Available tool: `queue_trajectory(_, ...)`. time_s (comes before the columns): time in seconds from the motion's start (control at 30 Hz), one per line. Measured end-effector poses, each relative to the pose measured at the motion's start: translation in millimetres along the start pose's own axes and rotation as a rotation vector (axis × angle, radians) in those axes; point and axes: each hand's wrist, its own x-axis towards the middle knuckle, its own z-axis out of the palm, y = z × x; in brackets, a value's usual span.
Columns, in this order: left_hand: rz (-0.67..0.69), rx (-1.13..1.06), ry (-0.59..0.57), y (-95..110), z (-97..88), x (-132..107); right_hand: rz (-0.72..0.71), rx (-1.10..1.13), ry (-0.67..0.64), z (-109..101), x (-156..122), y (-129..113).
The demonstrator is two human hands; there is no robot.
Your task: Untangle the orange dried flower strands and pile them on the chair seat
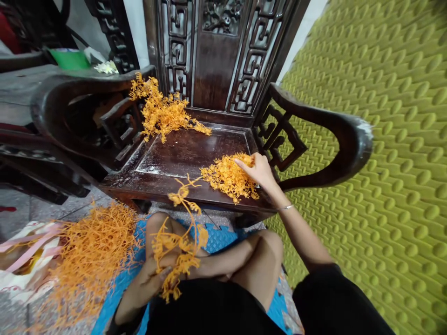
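In the head view my left hand (157,274), low and left by my folded legs, is closed around an orange branched strand (188,246) with many thin curled offshoots. The strand rises above my knee; part of the fingers is hidden behind it. My right hand (261,171) rests at the right edge of a heap of small orange pieces (230,174) on the front of the dark wooden chair seat. Orange bits lie between its thumb and curled fingers, and the fingertips are partly buried. A second bunch of orange strands (162,111) lies at the seat's back left corner.
A large heap of thin orange strands (98,237) covers the floor at left, next to a white bag (28,274). The chair's curved armrests (321,125) flank the seat. Blue foam mat (218,237) lies under me, and a yellow-green bumpy mat (377,139) stretches along the right.
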Motion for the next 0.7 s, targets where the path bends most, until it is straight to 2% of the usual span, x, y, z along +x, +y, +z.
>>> queue_trajectory(0.1, 0.019, -0.025, 0.08, 10, 10.3, 9, -0.045, -0.064, -0.029, 22, 9, 11)
queue_trajectory(0.17, 0.059, -0.03, 0.055, 13, 11.3, 16, -0.074, -0.027, -0.054, 25, 6, 14)
queue_trajectory(0.2, 0.078, -0.019, 0.033, 14, 10.7, 20, -0.088, -0.009, -0.026, 23, 1, 14)
queue_trajectory(0.27, 0.122, 0.018, -0.035, 17, 8.4, 29, -0.116, 0.12, 0.099, 13, -15, 6)
queue_trajectory(0.33, 0.163, 0.057, -0.122, 23, 6.6, 36, -0.141, 0.435, 0.158, 0, -40, -10)
queue_trajectory(0.37, 0.184, 0.072, -0.163, 27, 6.3, 39, -0.141, 0.637, 0.086, -6, -56, -20)
queue_trajectory(0.43, 0.231, 0.103, -0.229, 35, 7.6, 43, -0.162, 0.969, -0.272, -12, -92, -42)
queue_trajectory(0.5, 0.27, 0.172, -0.259, 42, 12.3, 46, -0.19, 1.167, -0.56, -10, -124, -64)
queue_trajectory(0.53, 0.281, 0.213, -0.26, 44, 16.1, 47, -0.157, 1.257, -0.68, -7, -136, -75)
queue_trajectory(0.6, 0.266, 0.268, -0.241, 44, 26.5, 46, 0.004, 1.43, -0.828, 2, -150, -92)
queue_trajectory(0.63, 0.243, 0.278, -0.233, 43, 32.6, 45, 0.114, 1.521, -0.856, 6, -152, -98)
queue_trajectory(0.7, 0.173, 0.264, -0.239, 37, 45.1, 39, 0.304, 1.702, -0.827, 10, -151, -103)
